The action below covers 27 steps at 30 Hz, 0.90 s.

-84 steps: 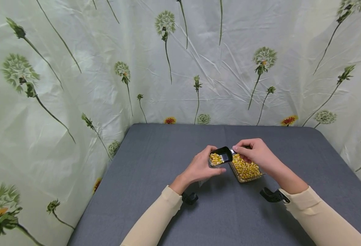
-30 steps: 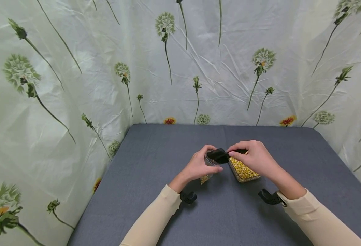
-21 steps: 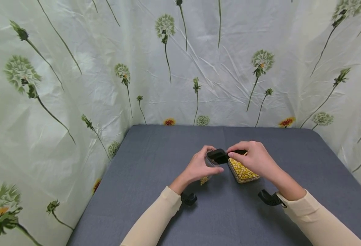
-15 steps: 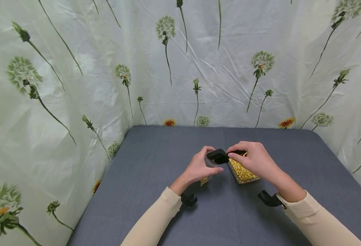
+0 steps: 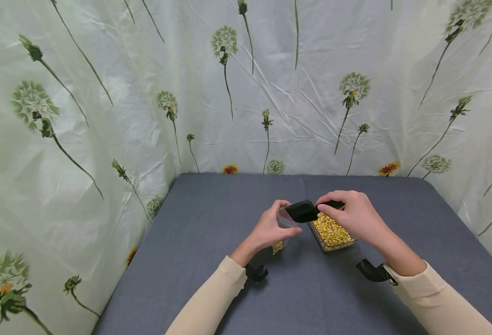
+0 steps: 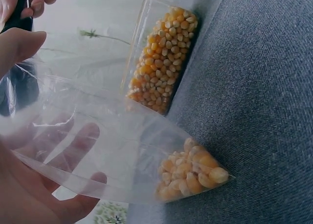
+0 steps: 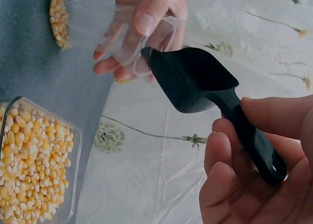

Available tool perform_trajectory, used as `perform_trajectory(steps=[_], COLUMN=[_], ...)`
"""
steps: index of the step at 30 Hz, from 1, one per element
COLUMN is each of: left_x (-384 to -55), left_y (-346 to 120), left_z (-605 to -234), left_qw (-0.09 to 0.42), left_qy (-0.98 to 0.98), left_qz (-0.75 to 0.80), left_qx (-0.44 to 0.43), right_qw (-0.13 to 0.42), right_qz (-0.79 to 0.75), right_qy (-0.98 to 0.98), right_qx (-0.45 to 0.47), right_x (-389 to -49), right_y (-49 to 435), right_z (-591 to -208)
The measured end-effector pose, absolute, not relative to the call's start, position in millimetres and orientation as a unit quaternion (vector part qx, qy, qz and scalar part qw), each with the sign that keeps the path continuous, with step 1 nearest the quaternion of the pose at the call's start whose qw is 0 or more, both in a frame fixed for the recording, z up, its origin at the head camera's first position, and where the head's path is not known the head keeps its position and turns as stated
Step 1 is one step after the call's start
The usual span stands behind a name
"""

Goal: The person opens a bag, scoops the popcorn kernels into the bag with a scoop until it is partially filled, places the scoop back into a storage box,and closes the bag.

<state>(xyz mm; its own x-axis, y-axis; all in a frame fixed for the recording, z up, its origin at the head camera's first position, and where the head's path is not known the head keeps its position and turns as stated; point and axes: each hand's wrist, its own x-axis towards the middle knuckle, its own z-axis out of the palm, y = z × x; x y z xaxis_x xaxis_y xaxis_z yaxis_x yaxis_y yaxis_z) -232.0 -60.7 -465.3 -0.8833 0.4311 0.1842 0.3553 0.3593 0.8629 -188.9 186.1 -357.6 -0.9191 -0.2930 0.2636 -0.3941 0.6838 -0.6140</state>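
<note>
My left hand (image 5: 269,227) holds a clear plastic bag (image 6: 112,141) by its mouth, thumb and fingers curled around it. Corn kernels (image 6: 188,172) lie in the bag's bottom corner. In my right hand (image 5: 356,216) is a black scoop (image 7: 188,79), its handle pinched between thumb and fingers. The scoop is tipped, with its front edge at the bag's mouth; no kernels show in it in the right wrist view. Below my right hand, a clear rectangular container (image 5: 327,247) full of corn kernels (image 7: 36,170) stands on the table.
A grey cloth covers the table (image 5: 212,242). Behind and to the left hangs a pale curtain (image 5: 137,83) printed with dandelions. Black wrist mounts (image 5: 371,271) stick out from both cuffs.
The scoop held kernels 2.8 s ago; it has since been tipped over at the bag, where kernels now lie at the bottom. Most recently my right hand drew it slightly right and up.
</note>
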Motion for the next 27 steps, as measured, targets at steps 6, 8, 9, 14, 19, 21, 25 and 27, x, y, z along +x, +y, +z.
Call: perform_trajectory(steps=[6, 8, 9, 14, 19, 21, 25, 27], left_x=[-233.6, -234.1, -234.3, -234.8, -234.3, -234.0, -233.5, -233.3], left_y=[-61.2, -61.2, -61.3, -61.9, -61.3, -60.9, -59.9, -59.3], left_z=[-466.6, -467.1, -467.3, -468.6, -469.5, -469.8, -470.0, -469.6], left_qw=[0.023, 0.022, 0.022, 0.018, 0.016, 0.017, 0.021, 0.022], left_qy=[0.820, 0.819, 0.817, 0.815, 0.816, 0.818, 0.820, 0.820], left_qz=[0.515, 0.515, 0.516, 0.516, 0.515, 0.513, 0.510, 0.510], left_qx=[0.248, 0.253, 0.256, 0.261, 0.261, 0.260, 0.259, 0.259], right_qw=[0.058, 0.057, 0.057, 0.060, 0.053, 0.047, 0.040, 0.038], right_qz=[0.368, 0.369, 0.370, 0.378, 0.383, 0.382, 0.377, 0.372], right_qy=[-0.915, -0.916, -0.916, -0.913, -0.913, -0.915, -0.919, -0.922], right_qx=[0.153, 0.147, 0.145, 0.141, 0.129, 0.122, 0.110, 0.103], right_x=[-191.0, -191.3, -191.6, -193.0, -193.8, -193.8, -193.6, -193.6], right_y=[199.3, 204.4, 207.0, 219.1, 230.0, 233.7, 240.7, 244.8], right_z=[-353.9, -353.7, -353.9, -355.5, -358.2, -359.3, -360.9, -362.1])
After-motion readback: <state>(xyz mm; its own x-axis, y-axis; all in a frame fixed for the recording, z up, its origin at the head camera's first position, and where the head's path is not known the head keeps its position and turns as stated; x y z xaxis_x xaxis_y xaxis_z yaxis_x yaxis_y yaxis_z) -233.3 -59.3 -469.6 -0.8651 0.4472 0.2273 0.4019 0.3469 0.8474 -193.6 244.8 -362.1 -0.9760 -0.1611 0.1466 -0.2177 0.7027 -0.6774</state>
